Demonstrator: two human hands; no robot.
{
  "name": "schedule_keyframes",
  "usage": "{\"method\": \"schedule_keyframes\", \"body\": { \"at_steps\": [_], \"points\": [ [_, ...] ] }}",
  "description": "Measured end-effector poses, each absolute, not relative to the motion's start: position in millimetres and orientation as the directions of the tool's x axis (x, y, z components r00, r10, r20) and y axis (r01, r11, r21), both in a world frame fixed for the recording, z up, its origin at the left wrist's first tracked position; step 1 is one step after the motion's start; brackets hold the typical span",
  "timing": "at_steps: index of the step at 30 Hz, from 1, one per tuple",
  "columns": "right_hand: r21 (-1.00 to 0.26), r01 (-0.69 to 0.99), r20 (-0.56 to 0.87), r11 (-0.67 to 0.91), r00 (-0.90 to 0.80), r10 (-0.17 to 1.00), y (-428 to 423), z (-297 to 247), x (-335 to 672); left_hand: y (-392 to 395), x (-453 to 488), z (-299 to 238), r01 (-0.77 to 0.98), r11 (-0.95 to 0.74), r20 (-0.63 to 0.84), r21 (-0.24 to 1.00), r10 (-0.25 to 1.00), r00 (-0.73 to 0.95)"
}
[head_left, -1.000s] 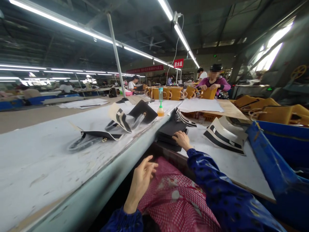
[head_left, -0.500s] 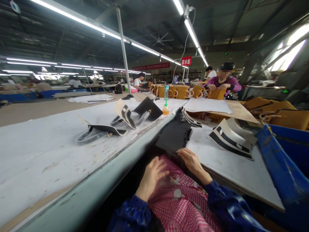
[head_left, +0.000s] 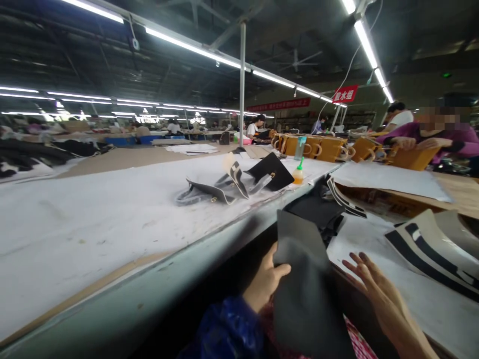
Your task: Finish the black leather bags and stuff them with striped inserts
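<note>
My left hand [head_left: 266, 280] grips the left edge of a dark grey sheet of bag material [head_left: 305, 284], thumb on its front, holding it upright over my lap. My right hand [head_left: 374, 284] hovers just right of the sheet with its fingers spread, holding nothing. Behind the sheet lies a stack of similar dark pieces [head_left: 318, 209] at the edge of the white work board [head_left: 404, 294].
A long white table [head_left: 93, 219] carries black bag flaps [head_left: 239, 182] and an orange glue bottle [head_left: 298, 174]. Striped black-and-cream panels [head_left: 430, 249] lie to the right. Yellow bags [head_left: 322, 148] and co-workers sit farther along the line.
My left hand has taken hold of the dark sheet and lifted it upright. My right hand has let go of it and opened. The view has turned left.
</note>
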State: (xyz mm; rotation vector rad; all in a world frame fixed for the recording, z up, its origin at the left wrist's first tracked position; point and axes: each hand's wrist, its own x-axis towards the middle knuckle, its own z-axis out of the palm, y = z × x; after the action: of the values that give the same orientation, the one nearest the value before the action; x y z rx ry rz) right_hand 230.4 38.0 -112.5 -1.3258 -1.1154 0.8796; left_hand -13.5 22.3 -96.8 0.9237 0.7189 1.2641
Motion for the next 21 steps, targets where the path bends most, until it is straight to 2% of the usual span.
{"method": "schedule_keyframes", "body": {
  "at_steps": [2, 4, 6, 7, 8, 9, 11, 16, 21],
  "points": [
    [-0.998, -0.064, -0.006, 0.009, 0.231, 0.973, 41, -107, 223, 14, -13, -82, -0.367, -0.058, 0.166, 0.928, 0.949, 0.269],
    [-0.991, -0.132, 0.004, 0.027, 0.176, 0.984, 38, -97, 216, 12, -17, -69, -0.198, -0.225, 0.276, 0.954, 0.919, 0.280],
    [-0.988, -0.119, 0.071, 0.101, 0.230, 0.971, 31, -86, 213, 20, -27, -58, 0.037, -0.353, 0.352, 0.935, 0.936, 0.024],
    [-0.987, -0.100, 0.097, 0.128, 0.270, 0.958, 27, -81, 214, 28, -36, -52, 0.162, -0.352, 0.382, 0.922, 0.898, -0.218],
    [-0.986, -0.078, 0.116, 0.147, 0.309, 0.944, 23, -77, 215, 39, -46, -46, 0.252, -0.315, 0.396, 0.915, 0.824, -0.406],
    [-0.986, -0.057, 0.130, 0.158, 0.339, 0.932, 19, -74, 217, 51, -57, -39, 0.302, -0.275, 0.399, 0.913, 0.759, -0.514],
    [-0.986, -0.023, 0.143, 0.164, 0.372, 0.917, 14, -74, 221, 78, -80, -26, 0.381, -0.174, 0.396, 0.908, 0.649, -0.649],
    [-0.990, -0.035, 0.109, 0.136, 0.422, 0.900, 13, -81, 226, 134, -124, -12, 0.432, 0.063, 0.343, 0.900, 0.510, -0.789],
    [-0.975, -0.159, 0.079, 0.152, 0.392, 0.917, 8, -77, 228, 146, -153, -18, 0.406, 0.111, 0.322, 0.907, 0.436, -0.840]
  ]
}}
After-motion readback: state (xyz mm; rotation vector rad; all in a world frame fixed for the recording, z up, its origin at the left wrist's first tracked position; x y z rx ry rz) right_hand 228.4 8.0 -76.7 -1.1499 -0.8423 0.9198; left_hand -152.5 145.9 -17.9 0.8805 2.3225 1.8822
